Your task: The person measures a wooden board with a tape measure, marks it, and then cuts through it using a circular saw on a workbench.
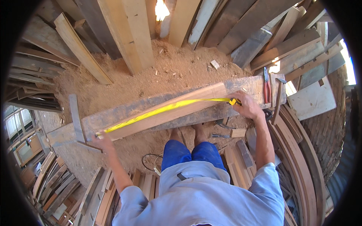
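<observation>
A wooden board (188, 112) lies lengthwise on a narrow worn workbench (139, 107). Stretched along the board is the yellow blade of a tape measure (166, 107). My right hand (248, 106) is closed around its yellow and black case, at the board's right end. At the left end, my left hand (103, 141) pinches the tape's tip by the board's corner; it is somewhat blurred. Close to the left hand, a try square (76, 116) rests on the bench.
Red-handled pliers (267, 88) and a hammer (278, 98) lie at the bench's right end. Sawdust (166, 71) covers the ground beyond. Planks (128, 37) lean at the back. A chisel-like tool (221, 136) and a small wood block (238, 133) are near my feet, with a cable loop (145, 162).
</observation>
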A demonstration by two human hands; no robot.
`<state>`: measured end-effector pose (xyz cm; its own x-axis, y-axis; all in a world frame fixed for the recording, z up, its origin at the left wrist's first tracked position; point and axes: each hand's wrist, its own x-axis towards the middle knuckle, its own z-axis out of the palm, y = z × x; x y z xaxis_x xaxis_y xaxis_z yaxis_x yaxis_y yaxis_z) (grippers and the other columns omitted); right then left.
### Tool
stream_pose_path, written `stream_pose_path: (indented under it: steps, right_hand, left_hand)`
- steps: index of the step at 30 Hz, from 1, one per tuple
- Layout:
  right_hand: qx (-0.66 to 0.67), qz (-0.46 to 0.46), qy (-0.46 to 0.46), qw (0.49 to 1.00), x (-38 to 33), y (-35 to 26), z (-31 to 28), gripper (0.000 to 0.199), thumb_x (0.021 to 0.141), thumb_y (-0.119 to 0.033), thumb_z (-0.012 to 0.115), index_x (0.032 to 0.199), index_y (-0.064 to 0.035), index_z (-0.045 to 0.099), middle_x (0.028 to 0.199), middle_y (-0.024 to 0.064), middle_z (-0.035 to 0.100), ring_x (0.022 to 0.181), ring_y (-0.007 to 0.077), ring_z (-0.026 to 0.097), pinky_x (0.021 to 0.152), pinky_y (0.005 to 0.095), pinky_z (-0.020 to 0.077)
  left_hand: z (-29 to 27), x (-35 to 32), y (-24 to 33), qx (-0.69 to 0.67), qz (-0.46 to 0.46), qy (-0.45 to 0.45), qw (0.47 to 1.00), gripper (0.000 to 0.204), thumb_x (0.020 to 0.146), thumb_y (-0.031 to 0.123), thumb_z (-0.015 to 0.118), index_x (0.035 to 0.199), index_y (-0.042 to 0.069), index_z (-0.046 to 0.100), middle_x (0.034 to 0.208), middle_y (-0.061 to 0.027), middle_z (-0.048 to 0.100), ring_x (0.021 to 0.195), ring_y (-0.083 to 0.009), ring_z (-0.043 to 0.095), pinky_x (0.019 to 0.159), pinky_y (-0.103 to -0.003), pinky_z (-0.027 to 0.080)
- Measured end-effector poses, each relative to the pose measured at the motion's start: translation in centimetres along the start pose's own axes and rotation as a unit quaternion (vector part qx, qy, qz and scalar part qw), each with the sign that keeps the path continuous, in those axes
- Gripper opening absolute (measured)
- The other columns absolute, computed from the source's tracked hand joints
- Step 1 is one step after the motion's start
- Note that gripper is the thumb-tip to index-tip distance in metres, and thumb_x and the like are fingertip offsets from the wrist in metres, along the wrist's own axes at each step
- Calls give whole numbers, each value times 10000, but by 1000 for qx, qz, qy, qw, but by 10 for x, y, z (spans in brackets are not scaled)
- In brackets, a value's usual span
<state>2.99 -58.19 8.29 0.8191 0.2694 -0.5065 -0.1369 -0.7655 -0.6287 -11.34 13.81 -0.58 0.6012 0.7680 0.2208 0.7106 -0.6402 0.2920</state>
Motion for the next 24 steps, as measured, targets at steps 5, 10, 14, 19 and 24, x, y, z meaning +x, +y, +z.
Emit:
stream_pose_path:
  steps: [5,10,14,19,24]
  right_hand:
    - [79,34,77,993,-36,47,14,443,807,-103,699,1247,-52,690,1132,174,698,1026,306,670,925,400,524]
    - [189,128,102,968,-52,67,4,433,864,-108,671,1281,9,652,1146,154,710,1078,256,677,979,367,510]
    - [162,149,175,960,-60,98,5,491,870,-131,674,1338,7,614,1200,181,698,1127,296,669,1014,392,498]
    - [6,167,276,947,-50,112,9,612,860,-160,702,1421,9,526,1307,282,626,1225,401,610,1067,460,469]
    - [-112,168,346,916,-33,121,15,657,812,-171,768,1413,-31,544,1332,241,573,1260,424,535,1085,495,427]
  left_hand:
    - [-37,-115,209,35,466,-242,850,1244,707,604,878,1617,72,218,1613,-279,267,1495,-463,251,1228,-581,219]
    - [-1,-134,236,44,511,-412,753,1169,632,305,956,1601,142,323,1539,-236,361,1423,-454,342,1194,-571,281]
    - [6,-137,232,3,526,-427,735,1127,625,198,947,1589,161,364,1455,-208,432,1346,-435,411,1142,-566,336]
    - [10,-145,243,-8,551,-413,725,1115,623,191,944,1586,171,381,1445,-194,444,1352,-417,407,1128,-554,355]
    - [20,-133,274,-16,562,-381,734,1109,631,227,939,1587,167,380,1459,-186,428,1332,-411,406,1139,-550,348]
